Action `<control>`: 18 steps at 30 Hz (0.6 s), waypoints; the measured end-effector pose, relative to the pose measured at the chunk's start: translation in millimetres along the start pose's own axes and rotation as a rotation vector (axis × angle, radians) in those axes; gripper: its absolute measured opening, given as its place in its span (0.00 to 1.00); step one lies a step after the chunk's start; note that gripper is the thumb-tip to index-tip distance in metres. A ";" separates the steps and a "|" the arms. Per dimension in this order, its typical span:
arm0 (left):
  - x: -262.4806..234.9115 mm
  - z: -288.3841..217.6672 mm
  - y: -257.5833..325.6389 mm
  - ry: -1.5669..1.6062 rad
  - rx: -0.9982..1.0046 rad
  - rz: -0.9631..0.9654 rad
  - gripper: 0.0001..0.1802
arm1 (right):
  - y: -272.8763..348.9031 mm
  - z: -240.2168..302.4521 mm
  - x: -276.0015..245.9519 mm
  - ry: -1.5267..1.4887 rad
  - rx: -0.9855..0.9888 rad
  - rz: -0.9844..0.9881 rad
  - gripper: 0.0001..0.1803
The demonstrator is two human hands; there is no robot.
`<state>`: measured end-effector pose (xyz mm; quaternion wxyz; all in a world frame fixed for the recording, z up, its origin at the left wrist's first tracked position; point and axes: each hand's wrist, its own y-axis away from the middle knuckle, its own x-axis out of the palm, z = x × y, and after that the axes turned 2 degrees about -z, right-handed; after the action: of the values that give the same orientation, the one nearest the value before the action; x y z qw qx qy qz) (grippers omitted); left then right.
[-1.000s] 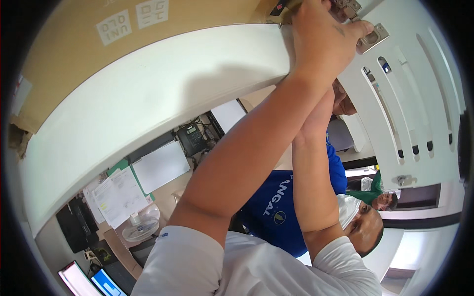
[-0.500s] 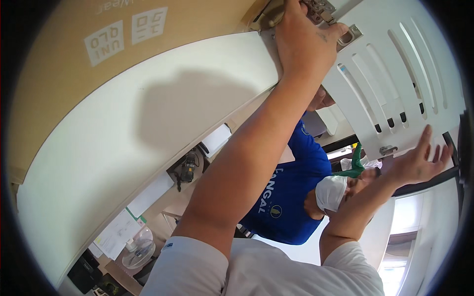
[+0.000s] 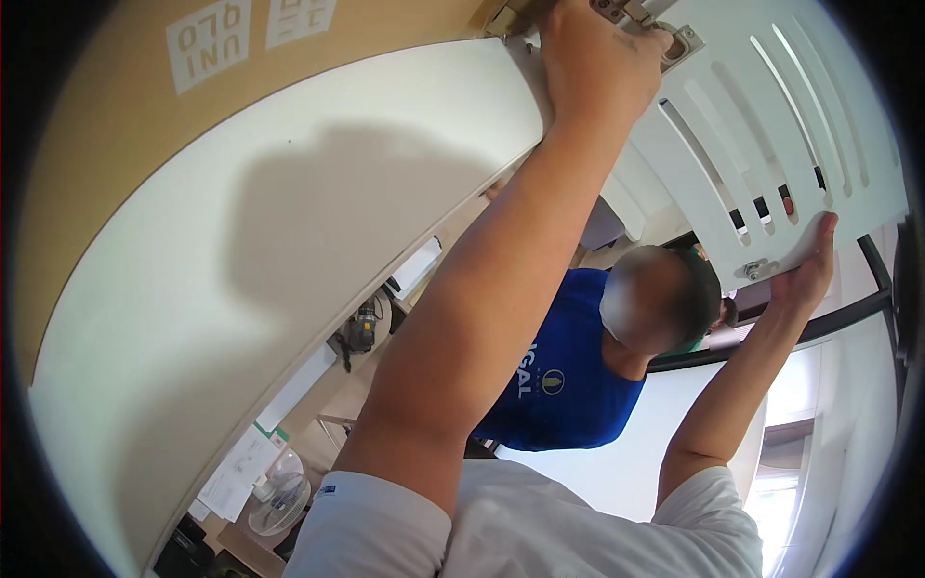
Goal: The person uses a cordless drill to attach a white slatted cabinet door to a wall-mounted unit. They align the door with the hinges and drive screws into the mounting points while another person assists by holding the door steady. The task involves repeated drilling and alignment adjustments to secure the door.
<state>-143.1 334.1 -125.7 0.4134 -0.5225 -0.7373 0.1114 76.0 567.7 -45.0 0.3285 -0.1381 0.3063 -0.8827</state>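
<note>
In the head view, we have our left hand (image 3: 599, 72) raised to a metal hinge (image 3: 680, 44) at the upper corner of a white slotted panel (image 3: 779, 144). Its thumb lies across the hinge; the other fingers run toward the top edge, so we cannot tell whether they pinch anything. Our right hand (image 3: 807, 270) touches the panel's lower edge, its visible fingers (image 3: 825, 236) extended upward and close together; we cannot tell how firmly they grip.

The panel hangs tilted at the upper right, between our two hands. It is smooth and plain white, cut through with long, narrow slots with rounded ends, which run side by side and look bent by the lens. Dark patches and one reddish spot show through their lower ends. The hinge is silvery, with a rounded cup plate, and a small metal fitting (image 3: 753, 270) sits near the panel's lower edge.

To the left we see a broad white board (image 3: 145, 241) bearing a soft shadow, and above it a brown cardboard box (image 3: 125, 125) with white square prints. Below, papers (image 3: 236, 477) and a clear-bladed fan (image 3: 279, 496) are visible. Beyond our arms is a person in a blue shirt (image 3: 568, 385).
</note>
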 end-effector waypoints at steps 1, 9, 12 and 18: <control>-1.3 -0.7 -0.4 0.014 -0.042 0.032 0.44 | -0.6 0.5 -2.2 0.000 0.004 0.001 0.34; -6.1 -1.8 2.5 -0.013 -0.117 0.076 0.45 | -11.5 0.6 -22.4 0.049 -0.006 0.047 0.32; -2.2 -5.0 -0.6 -0.003 -0.146 0.078 0.44 | -5.6 0.4 -14.1 0.017 -0.015 0.038 0.32; -2.0 -3.1 -5.4 0.080 -0.179 0.073 0.35 | -4.2 0.1 -7.8 0.026 -0.047 0.025 0.32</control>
<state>-144.3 329.2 -121.5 0.3899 -0.5879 -0.7077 0.0391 79.8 575.3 -42.6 0.3322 -0.1307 0.3331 -0.8727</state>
